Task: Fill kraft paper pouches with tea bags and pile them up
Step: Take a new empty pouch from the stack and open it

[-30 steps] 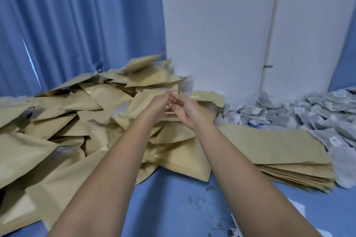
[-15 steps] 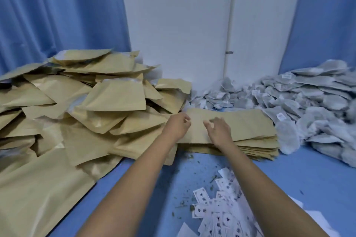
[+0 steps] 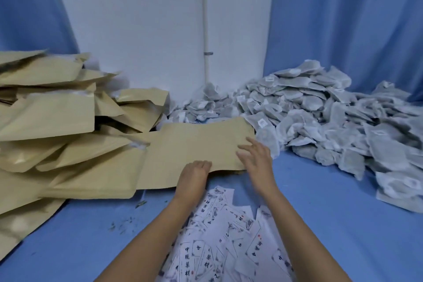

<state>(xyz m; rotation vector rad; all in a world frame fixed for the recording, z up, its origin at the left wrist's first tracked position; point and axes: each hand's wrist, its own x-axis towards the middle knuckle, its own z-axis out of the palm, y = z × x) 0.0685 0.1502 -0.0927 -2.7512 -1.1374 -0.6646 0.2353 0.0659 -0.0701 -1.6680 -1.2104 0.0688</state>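
The left hand (image 3: 194,175) curls its fingers round the near edge of the kraft pouch (image 3: 201,142) lying flat beside the heaped tea bags (image 3: 320,117) on the bench (image 3: 309,190), likely to lift it, while the right hand (image 3: 257,159) rests spread, empty fingers on it, seemingly to steady it.

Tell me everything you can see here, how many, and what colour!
puffy pouches: many, brown, big pile on the left
flat pouches: one stack, brown, middle
tea bags: many, grey-white, heap on the right
paper cards: many, white with black writing, front middle
tea crumbs: a few, dark, on the cloth by the cards
cloth: one, blue, under everything
curtains: two, blue, back left and back right
wall: one, white, back middle
left grip: one, bare, fingers curled at the flat stack's near edge
right grip: one, bare, fingers spread over the top flat pouch
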